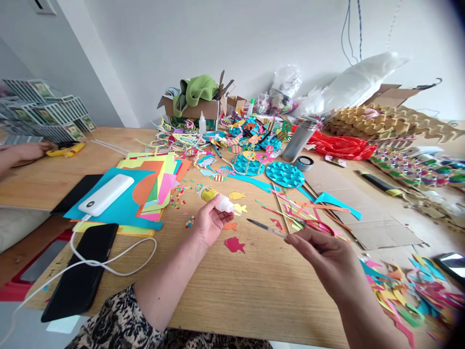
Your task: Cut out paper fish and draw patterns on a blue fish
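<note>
My left hand point(209, 222) is closed round a small glue bottle point(217, 198) with a yellow label, held on its side just above the wooden table point(254, 286). My right hand point(327, 257) pinches a thin stick point(267, 228) whose tip points left toward the bottle. Small paper fish lie below and between the hands: a red one point(234, 245), an orange one point(230, 226) and two yellow ones point(237, 195).
A stack of coloured paper point(152, 186) with a white power bank point(106, 194) lies left, with a black phone point(78, 276) and cable. Teal discs point(284, 174), paper strips, a metal flask point(300, 140), tape roll and boxes sit behind. Another person's hand point(22, 152) rests far left.
</note>
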`<state>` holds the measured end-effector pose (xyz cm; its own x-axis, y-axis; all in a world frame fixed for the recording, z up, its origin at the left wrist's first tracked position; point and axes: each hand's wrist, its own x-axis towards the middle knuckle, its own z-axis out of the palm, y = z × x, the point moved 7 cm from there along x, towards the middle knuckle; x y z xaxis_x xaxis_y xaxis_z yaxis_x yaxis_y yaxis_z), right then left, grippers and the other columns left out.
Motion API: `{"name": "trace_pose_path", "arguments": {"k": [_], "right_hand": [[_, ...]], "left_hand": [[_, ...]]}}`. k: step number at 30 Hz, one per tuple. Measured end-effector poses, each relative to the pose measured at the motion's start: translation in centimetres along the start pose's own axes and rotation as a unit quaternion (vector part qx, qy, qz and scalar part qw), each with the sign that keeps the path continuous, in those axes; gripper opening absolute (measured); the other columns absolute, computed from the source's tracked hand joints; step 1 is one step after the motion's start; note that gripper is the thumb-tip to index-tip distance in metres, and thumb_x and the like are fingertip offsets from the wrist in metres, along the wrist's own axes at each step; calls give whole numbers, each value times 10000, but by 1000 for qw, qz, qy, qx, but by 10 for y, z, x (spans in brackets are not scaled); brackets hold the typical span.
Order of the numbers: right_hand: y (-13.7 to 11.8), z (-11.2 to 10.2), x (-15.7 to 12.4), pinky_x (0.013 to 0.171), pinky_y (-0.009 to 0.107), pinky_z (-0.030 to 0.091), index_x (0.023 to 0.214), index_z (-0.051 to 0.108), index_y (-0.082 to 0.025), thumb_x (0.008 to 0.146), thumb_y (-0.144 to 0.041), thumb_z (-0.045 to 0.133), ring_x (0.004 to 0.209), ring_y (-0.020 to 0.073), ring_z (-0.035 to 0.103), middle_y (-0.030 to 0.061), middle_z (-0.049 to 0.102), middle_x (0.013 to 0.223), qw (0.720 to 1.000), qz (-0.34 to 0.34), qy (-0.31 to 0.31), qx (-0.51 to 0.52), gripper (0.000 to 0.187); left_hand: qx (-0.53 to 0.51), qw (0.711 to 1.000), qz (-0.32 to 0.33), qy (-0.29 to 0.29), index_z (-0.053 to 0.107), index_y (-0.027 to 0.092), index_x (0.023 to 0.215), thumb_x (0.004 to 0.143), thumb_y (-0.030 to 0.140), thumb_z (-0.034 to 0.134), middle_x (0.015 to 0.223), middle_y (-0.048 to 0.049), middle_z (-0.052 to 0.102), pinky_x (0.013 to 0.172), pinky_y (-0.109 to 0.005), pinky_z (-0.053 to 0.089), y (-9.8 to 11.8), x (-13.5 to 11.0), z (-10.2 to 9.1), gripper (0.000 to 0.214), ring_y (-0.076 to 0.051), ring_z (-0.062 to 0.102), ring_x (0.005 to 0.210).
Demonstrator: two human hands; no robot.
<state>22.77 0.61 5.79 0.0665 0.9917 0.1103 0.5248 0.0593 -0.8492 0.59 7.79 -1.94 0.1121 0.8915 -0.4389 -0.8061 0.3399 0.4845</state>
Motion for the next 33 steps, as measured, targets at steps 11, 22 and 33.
{"name": "trace_pose_path", "arguments": {"k": [11, 22, 33], "right_hand": [[45, 2, 11, 488, 269, 346, 780, 481, -225, 906, -514, 453, 518, 153, 475, -11, 511, 601, 989, -3, 29, -148, 317], [47, 37, 14, 702, 357, 409, 791, 437, -209, 949, -207, 365, 760, 259, 553, 109, 569, 781, 850, -111, 47, -512, 173], [32, 29, 25, 731, 384, 425, 843, 565, -181, 941, -457, 444, 843, 273, 567, 128, 611, 871, 947, -67, 16, -314, 317]], "left_hand": [[-62, 995, -74, -24, 639, 103, 803, 924, 334, 517, 683, -95, 653, 591, -283, 553, -3, -2, 2, 287, -164, 630, 590], [-44, 994, -93, -41, 624, 117, 761, 946, 408, 466, 650, -96, 644, 578, -286, 541, -4, -6, 5, 380, -168, 630, 581], [85, 978, -105, -159, 593, 157, 746, 786, 540, 664, 591, -42, 595, 513, -266, 492, -13, -10, 15, 392, -157, 585, 511]]}}
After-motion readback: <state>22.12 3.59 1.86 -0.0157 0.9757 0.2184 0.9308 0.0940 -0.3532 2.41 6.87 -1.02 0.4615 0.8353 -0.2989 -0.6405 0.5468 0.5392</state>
